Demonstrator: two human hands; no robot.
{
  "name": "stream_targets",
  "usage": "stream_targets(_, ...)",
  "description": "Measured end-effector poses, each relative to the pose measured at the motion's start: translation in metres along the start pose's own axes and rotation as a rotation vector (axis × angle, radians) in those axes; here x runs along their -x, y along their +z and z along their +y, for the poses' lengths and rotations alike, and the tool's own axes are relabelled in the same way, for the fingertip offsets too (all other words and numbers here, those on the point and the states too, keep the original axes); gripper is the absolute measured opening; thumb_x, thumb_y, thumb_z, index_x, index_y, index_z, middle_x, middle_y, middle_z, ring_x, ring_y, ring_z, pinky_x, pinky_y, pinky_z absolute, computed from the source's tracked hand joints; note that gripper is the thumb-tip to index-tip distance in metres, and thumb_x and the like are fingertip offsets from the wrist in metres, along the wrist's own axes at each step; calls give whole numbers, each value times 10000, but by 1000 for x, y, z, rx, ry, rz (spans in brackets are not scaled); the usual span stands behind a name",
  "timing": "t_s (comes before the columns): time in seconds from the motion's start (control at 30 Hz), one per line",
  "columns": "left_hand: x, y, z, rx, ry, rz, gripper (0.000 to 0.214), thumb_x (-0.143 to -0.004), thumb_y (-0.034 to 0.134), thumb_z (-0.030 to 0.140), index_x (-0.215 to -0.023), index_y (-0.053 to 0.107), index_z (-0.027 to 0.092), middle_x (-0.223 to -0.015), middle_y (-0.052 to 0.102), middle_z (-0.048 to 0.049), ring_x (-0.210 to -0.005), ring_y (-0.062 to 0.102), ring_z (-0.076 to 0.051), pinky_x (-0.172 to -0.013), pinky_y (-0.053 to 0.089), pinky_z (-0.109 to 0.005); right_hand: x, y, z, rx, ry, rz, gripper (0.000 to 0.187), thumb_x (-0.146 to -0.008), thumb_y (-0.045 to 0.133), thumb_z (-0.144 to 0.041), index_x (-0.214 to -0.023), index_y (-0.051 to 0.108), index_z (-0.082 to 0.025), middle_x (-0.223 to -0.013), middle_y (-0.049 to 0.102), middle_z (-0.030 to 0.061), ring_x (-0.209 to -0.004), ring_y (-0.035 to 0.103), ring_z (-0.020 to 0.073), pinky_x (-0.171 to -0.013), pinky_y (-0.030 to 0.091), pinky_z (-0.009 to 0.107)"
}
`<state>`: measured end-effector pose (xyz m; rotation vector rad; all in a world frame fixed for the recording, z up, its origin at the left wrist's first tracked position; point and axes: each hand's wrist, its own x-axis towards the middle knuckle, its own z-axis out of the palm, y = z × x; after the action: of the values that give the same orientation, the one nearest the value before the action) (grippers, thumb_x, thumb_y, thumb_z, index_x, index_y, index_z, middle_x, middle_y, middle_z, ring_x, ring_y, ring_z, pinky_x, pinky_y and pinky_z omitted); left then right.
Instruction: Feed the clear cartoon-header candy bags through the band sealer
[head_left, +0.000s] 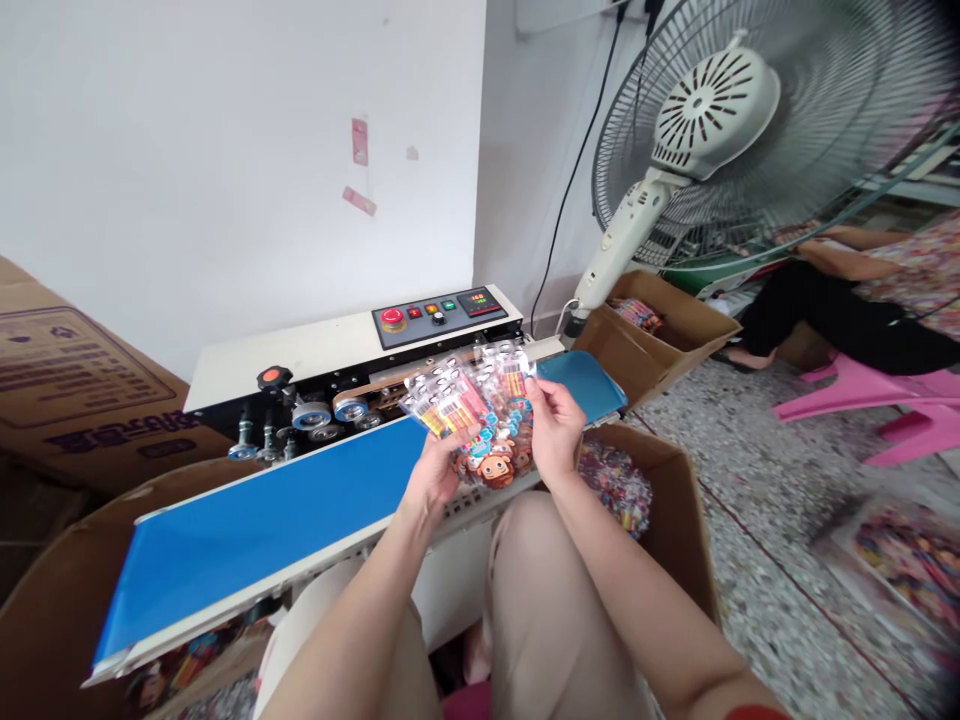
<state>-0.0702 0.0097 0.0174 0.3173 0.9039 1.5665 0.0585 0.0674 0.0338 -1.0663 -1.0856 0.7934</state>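
Observation:
Both of my hands are held over the near edge of a blue conveyor belt (300,510), on a band sealing machine. My left hand (437,470) grips a fanned bunch of clear plastic packets (457,408). They show barcodes, yellow and pink parts, and a brown cartoon face at the bottom. My right hand (556,428) pinches the right end of the same fan, thumb on top of a packet with a barcode. The packets overlap, so what lies inside them is hard to make out. Behind them runs the machine's control panel (441,316) with a red stop button.
An open carton (675,510) of packets stands right of my knees, and another carton (652,340) sits behind it. A large fan (712,110) rises at the right. Beyond it a person sits by a pink stool (885,405). A big box (82,370) leans at the left.

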Motion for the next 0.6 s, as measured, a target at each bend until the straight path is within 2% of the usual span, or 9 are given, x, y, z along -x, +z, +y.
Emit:
stream_targets(0.1,0,-1,2,-5,11,12,598,-499,859,146,-1059,651,182,-911,755,-60,-866,710,-248,-812,556,-336,-8,-4,7,-11,-6,62,298,-770,649,-493,-820,651,-200,-763,641,8,-695,567,135,-682,467,261)
stream_targets(0.23,-2,-5,8,-21,13,39,558,-503,858,141,-1026,665,178,-919,755,-52,-800,714,-227,-785,569,-335,-40,-16,39,-64,105,146,388,-744,624,-563,-898,609,-207,-719,632,-19,-555,530,109,-548,428,245)
stream_targets(0.33,-3,-8,13,-12,38,52,569,-500,856,135,-1033,666,184,-893,756,-43,-800,714,-226,-784,572,-334,-68,-27,70,45,133,89,423,-707,627,-587,-849,615,-189,-661,635,-10,-540,537,129,-546,416,258)
stream_targets(0.43,-4,-9,17,-7,57,47,590,-481,866,147,-1035,667,184,-870,757,-49,-803,713,-239,-773,576,-333,-90,-32,93,296,106,29,359,-705,622,-536,-767,631,-183,-631,640,13,-570,556,160,-585,411,276)
stream_targets(0.53,-3,-9,18,-15,59,44,605,-473,871,158,-1042,667,187,-879,756,-57,-801,715,-247,-758,577,-329,-105,-24,104,497,91,-28,225,-703,636,-419,-683,633,-195,-618,637,18,-600,562,171,-631,400,283)
stream_targets(0.6,-3,-8,17,-25,52,40,614,-478,869,161,-1056,663,191,-881,756,-57,-814,715,-252,-759,576,-328,-110,-14,104,551,96,-114,158,-697,656,-350,-653,631,-200,-601,630,11,-604,559,169,-645,396,280)
